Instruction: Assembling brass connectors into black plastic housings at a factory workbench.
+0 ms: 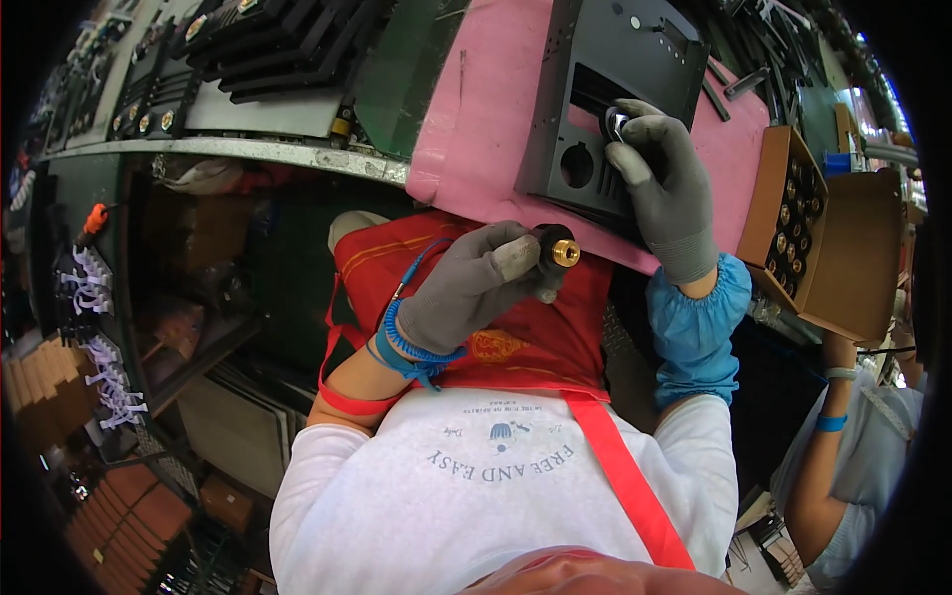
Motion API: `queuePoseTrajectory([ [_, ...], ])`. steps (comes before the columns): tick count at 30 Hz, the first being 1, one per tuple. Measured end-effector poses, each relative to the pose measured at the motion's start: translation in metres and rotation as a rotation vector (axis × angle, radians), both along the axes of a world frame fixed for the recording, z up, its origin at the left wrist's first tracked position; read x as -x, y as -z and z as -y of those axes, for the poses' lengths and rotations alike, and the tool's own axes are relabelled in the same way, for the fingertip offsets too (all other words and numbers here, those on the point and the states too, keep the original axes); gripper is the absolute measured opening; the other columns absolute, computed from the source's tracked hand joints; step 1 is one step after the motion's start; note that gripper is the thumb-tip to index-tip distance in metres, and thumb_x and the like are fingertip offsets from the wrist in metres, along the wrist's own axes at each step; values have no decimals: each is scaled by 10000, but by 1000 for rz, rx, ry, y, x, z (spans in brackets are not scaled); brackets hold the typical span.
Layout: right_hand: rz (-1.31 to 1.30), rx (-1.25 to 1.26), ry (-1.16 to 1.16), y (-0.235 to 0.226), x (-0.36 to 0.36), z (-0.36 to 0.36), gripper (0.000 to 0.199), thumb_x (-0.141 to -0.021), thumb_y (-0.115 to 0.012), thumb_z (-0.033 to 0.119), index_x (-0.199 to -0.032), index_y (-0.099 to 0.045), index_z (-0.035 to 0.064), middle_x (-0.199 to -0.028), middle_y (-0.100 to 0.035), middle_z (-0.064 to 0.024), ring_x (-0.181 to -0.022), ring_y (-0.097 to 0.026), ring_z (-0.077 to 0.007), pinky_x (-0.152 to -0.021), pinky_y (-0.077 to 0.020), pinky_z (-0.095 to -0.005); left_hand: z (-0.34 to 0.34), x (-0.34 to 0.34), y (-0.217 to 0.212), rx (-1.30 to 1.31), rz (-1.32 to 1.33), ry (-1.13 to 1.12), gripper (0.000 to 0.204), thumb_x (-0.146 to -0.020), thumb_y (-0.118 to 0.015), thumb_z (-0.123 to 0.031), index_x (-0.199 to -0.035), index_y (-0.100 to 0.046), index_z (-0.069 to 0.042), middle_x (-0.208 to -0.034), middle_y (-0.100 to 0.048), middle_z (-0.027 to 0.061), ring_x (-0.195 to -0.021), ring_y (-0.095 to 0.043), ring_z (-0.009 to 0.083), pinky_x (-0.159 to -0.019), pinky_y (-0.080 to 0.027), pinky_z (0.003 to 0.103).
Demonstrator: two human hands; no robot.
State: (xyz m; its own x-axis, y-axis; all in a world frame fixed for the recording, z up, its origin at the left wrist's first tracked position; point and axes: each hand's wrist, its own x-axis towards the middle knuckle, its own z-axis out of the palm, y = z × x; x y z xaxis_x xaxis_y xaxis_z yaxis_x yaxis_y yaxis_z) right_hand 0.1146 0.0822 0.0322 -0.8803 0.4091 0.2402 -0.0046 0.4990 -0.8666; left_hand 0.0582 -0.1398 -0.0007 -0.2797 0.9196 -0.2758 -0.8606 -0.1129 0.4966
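Observation:
My left hand [466, 283], in a grey glove and with a blue coiled cord at the wrist, is closed on a black cylindrical fitting [565, 252] with a brass threaded end. It is held over my lap, near the edge of the pink mat. My right hand [674, 183], also gloved, pinches a small dark ring with a shiny metal part [615, 124] between thumb and fingers. That hand hovers over a dark grey metal housing [635, 50] with a rectangular opening and a round hole [576, 165]. Whether the ring touches the housing, I cannot tell.
The housing rests on a pink mat [456, 129]. To its right, an open cardboard box [843, 253] holds several black and brass fittings [793, 223]. Stacked black metal parts [288, 50] lie on the bench at left. Another person's arm [828, 446] is at the lower right.

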Motion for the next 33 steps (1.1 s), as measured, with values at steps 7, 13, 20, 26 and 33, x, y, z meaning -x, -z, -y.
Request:
queuePoseTrajectory([
  [7, -49, -54, 7, -2, 6, 0, 202, -847, -682, 63, -991, -559, -9, -1148, -618, -122, -916, -626, -169, -816, -501, -280, -8, -1, 5, -48, -24, -45, 426, -926, -615, -381, -1114, -540, -6, -1044, -584, 120, -907, -563, 200, -839, -454, 337],
  [13, -17, -88, -36, -12, -6, 14, 189, -807, -698, 45, -943, -573, 5, -1174, -613, -148, -991, -633, -225, -849, -506, -313, -12, -8, 2, -41, -9, -15, 504, -920, -622, -394, -1211, -509, 2, -1061, -572, 108, -904, -556, 185, -828, -454, 323],
  [20, -161, -204, -19, 3, 20, 2, 200, -804, -704, 53, -962, -591, 9, -1159, -627, -143, -982, -636, -225, -824, -511, -303, -26, -1, -5, -75, 20, -132, 490, -972, -526, -421, -1215, -505, 4, -1059, -565, 87, -905, -545, 172, -842, -444, 315],
  [26, -199, 55, 26, -3, 26, -7, 190, -819, -691, 28, -981, -598, -4, -1196, -614, -99, -934, -601, -128, -825, -484, -258, -27, 2, -3, -9, -77, -71, 420, -1010, -463, -350, -1207, -513, 17, -1070, -580, 97, -948, -547, 170, -857, -446, 325],
  [33, -151, -86, -3, 1, 4, 13, 174, -794, -716, 34, -913, -594, 1, -1163, -617, -123, -818, -602, -148, -729, -500, -251, -19, 5, -3, -85, -24, -47, 458, -961, -561, -292, -1271, -480, 36, -1062, -601, 117, -925, -588, 196, -854, -474, 346],
])
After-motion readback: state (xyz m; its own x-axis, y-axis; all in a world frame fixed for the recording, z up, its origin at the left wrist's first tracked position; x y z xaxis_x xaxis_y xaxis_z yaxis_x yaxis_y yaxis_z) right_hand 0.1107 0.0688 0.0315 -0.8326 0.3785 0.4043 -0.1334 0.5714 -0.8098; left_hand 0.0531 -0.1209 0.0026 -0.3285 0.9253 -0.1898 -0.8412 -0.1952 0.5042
